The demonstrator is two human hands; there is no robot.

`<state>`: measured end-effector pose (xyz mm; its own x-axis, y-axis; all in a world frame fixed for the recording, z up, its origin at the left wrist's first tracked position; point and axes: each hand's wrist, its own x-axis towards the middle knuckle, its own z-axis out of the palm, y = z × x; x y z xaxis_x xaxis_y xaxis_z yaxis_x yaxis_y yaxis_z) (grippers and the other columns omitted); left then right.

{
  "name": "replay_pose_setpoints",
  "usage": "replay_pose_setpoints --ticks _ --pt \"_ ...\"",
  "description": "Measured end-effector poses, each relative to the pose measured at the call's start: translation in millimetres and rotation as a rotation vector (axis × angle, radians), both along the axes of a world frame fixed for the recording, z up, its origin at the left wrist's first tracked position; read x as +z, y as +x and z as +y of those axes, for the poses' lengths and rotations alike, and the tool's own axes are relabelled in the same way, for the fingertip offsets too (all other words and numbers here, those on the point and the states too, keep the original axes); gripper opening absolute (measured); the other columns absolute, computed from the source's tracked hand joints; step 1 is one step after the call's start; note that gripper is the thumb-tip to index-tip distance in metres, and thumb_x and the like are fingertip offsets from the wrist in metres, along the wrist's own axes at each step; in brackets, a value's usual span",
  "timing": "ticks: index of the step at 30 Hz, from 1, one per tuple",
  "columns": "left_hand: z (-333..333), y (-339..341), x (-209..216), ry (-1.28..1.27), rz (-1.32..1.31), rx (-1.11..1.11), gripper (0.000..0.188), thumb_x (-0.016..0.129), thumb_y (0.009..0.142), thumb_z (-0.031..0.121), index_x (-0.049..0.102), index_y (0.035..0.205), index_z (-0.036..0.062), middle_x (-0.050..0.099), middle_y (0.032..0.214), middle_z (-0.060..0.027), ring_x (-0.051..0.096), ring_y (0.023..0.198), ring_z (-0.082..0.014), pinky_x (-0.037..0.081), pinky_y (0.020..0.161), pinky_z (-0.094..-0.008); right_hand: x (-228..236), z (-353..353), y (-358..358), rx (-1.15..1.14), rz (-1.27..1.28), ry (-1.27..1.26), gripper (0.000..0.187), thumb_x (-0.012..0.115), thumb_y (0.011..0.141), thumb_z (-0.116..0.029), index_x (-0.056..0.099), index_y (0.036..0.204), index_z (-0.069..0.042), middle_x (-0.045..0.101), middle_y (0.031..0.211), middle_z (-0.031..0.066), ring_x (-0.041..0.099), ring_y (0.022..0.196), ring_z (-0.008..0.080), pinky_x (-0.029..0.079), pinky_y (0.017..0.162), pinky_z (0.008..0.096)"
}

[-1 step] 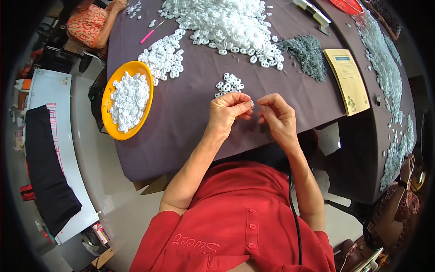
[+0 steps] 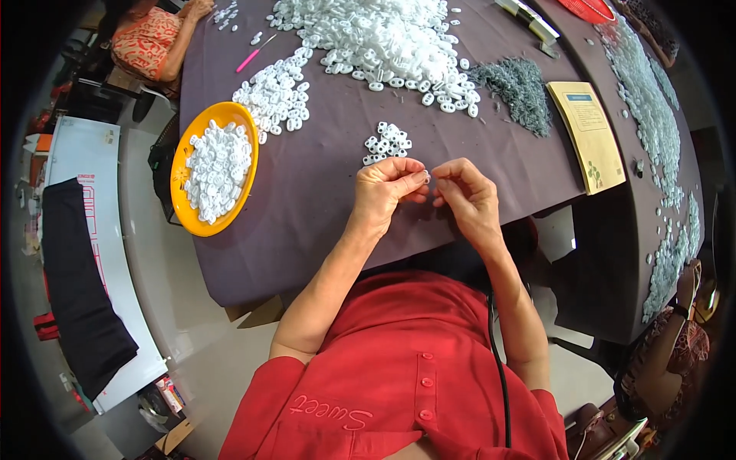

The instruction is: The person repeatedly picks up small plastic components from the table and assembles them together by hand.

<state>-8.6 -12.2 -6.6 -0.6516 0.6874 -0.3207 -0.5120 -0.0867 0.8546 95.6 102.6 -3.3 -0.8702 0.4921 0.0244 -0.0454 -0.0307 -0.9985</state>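
Observation:
My left hand (image 2: 386,193) and my right hand (image 2: 469,196) meet fingertip to fingertip above the near edge of the dark purple table (image 2: 322,199). Between them they pinch a small white plastic piece (image 2: 427,178); which hand carries it I cannot tell. Just beyond the fingers lies a small cluster of white plastic rings (image 2: 387,142). A big heap of the same white rings (image 2: 376,38) covers the far middle of the table, with a smaller heap (image 2: 276,96) to its left.
An orange bowl (image 2: 182,215) full of white rings sits at the left table edge. A grey pile of tiny parts (image 2: 520,92), a yellow booklet (image 2: 589,138) and clear pieces (image 2: 652,92) lie to the right. Other people sit at the far left (image 2: 149,42) and lower right (image 2: 675,337).

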Motion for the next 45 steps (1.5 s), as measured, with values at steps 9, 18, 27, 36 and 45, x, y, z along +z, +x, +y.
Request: replay_pose_setpoints --ticks 9,18,27,36,45 --pt "-1.8 6.5 -2.9 -0.01 0.024 0.0 0.008 0.062 0.081 0.001 0.062 0.088 -0.0011 0.064 0.077 -0.007 0.063 0.065 -0.0128 0.054 0.057 -0.023 -8.7 -1.6 3.8 0.004 -0.071 0.013 0.011 0.053 0.085 0.001 0.056 0.096 0.002 0.062 0.081 0.004 0.06 0.075 0.009 0.05 0.067 0.0223" --pt "-1.6 8.8 -2.5 -0.006 0.071 0.01 0.008 0.061 0.081 0.0 0.062 0.088 -0.0019 0.064 0.076 -0.0069 0.063 0.064 -0.012 0.054 0.057 -0.023 -4.4 -3.9 3.9 0.002 -0.062 -0.006 0.01 0.053 0.085 0.002 0.056 0.094 0.002 0.062 0.08 0.0041 0.06 0.073 0.0088 0.05 0.067 0.022" --pt "-0.7 7.4 -1.2 -0.008 0.108 -0.029 0.009 0.06 0.081 -0.001 0.062 0.09 -0.0016 0.064 0.078 -0.0072 0.063 0.067 -0.0124 0.054 0.058 -0.0234 -5.1 -1.8 1.9 -0.005 -0.062 -0.034 0.009 0.053 0.084 0.003 0.055 0.093 0.002 0.062 0.08 0.0046 0.061 0.072 0.0092 0.05 0.066 0.0219" --pt "1.4 15.4 0.1 -0.095 0.231 -0.012 0.006 0.059 0.082 -0.001 0.062 0.088 -0.0028 0.063 0.073 -0.0059 0.06 0.062 -0.0095 0.052 0.055 -0.0218 -3.0 0.4 1.0 0.008 -0.111 0.143 0.013 0.049 0.078 0.009 0.055 0.086 0.002 0.061 0.074 0.0077 0.062 0.068 0.0129 0.05 0.06 0.0246" --pt "3.9 22.8 -1.9 -0.155 0.295 0.023 0.007 0.059 0.082 -0.003 0.061 0.088 -0.0037 0.063 0.073 -0.0055 0.06 0.062 -0.0087 0.052 0.054 -0.0211 0.5 1.1 1.8 0.011 -0.094 0.215 0.015 0.046 0.076 0.011 0.053 0.085 0.002 0.061 0.071 0.0091 0.061 0.063 0.0144 0.05 0.058 0.0248"
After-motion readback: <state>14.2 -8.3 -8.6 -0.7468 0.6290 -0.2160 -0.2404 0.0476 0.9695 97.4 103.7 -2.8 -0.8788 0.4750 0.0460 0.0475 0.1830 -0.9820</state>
